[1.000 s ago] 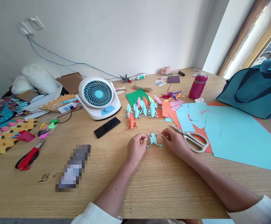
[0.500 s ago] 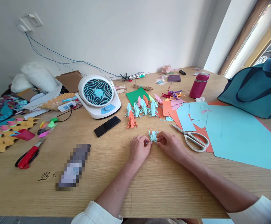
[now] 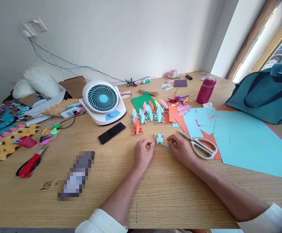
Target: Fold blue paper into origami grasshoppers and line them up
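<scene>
A small light-blue folded paper frog [image 3: 159, 138] lies on the table between my hands, its thin legs spread outward. My left hand [image 3: 143, 152] has thumb and forefinger pinched at the tip of the frog's near left leg. On the other side, my right hand [image 3: 180, 148] pinches the end of the near right leg. Just beyond stands an orange paper frog [image 3: 137, 125], and behind it several light-blue paper frogs [image 3: 150, 113] are grouped with pink and orange ones. White-handled scissors [image 3: 202, 147] lie to the right of my right hand.
Light-blue paper sheets [image 3: 252, 142] cover the right side beside a teal bag [image 3: 264, 97] and a magenta bottle [image 3: 206, 90]. A fan [image 3: 103, 102], a black phone [image 3: 111, 132] and a red-handled knife [image 3: 30, 165] are on the left. Green paper [image 3: 141, 101] lies behind the frogs.
My hands have moved apart, the right one further to the right. The paper frog's near legs, previously drawn together between my fingers, now stretch out to both sides.
</scene>
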Action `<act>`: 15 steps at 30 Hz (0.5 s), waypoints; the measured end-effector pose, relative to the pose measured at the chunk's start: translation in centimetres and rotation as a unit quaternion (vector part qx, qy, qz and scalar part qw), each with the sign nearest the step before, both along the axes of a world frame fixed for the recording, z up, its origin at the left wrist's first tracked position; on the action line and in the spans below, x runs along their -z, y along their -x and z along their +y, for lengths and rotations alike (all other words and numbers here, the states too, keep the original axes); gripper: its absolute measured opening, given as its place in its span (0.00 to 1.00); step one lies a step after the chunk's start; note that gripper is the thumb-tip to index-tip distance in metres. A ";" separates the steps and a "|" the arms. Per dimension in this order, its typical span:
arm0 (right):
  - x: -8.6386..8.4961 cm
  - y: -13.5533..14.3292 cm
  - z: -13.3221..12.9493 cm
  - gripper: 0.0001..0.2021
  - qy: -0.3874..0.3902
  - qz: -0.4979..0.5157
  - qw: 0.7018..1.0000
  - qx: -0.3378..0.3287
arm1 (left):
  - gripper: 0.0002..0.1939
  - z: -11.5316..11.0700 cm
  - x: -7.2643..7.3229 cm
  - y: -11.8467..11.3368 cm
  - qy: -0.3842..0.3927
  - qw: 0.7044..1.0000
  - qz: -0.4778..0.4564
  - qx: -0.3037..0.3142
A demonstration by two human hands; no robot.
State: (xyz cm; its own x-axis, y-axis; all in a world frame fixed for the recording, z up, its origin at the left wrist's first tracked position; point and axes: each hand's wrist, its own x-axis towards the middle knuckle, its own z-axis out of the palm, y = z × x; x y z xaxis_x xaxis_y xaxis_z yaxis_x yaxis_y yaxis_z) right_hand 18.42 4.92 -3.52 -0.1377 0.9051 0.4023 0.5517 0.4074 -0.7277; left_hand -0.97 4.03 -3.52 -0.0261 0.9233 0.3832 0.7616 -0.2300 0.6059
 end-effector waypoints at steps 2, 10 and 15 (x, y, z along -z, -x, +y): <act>-0.7 -0.4 -0.1 0.05 -0.018 0.012 1.000 0.012 | 0.06 0.1 0.0 0.2 -0.006 1.000 -0.013 0.001; -3.7 -4.0 -0.6 0.07 -0.067 0.062 0.988 0.125 | 0.07 0.3 0.1 0.8 -0.022 0.999 -0.049 0.000; -2.6 -4.0 -1.2 0.06 -0.052 0.038 0.993 0.104 | 0.05 0.1 0.4 0.8 -0.011 0.999 -0.029 0.013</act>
